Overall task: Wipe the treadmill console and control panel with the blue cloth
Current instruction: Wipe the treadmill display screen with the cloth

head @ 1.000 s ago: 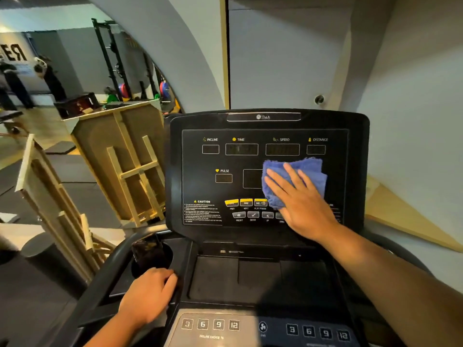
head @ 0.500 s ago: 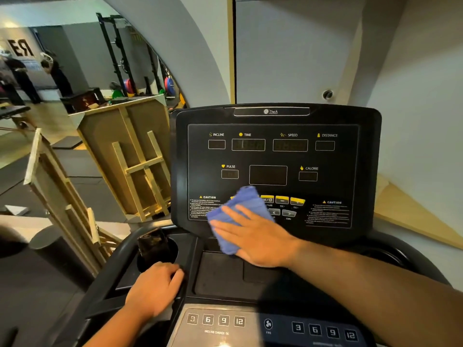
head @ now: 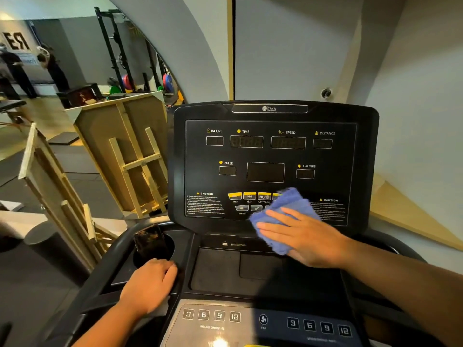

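Blue cloth [head: 283,216] lies flat against the console's [head: 275,166] lower button row, right of centre frame, pinned under the right hand [head: 305,236], fingers spread to press a broad patch. Lower left, the left hand [head: 150,286] curls over the cupholder rim [head: 172,242], likely bracing.

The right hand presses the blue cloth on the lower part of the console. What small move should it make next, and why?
Probably slide the blue cloth leftward along the button row. The right hand holds it flat over the row's right end, while the yellow buttons and the left caution text lie uncovered. The left hand rests by the cup holder, clear of that path.
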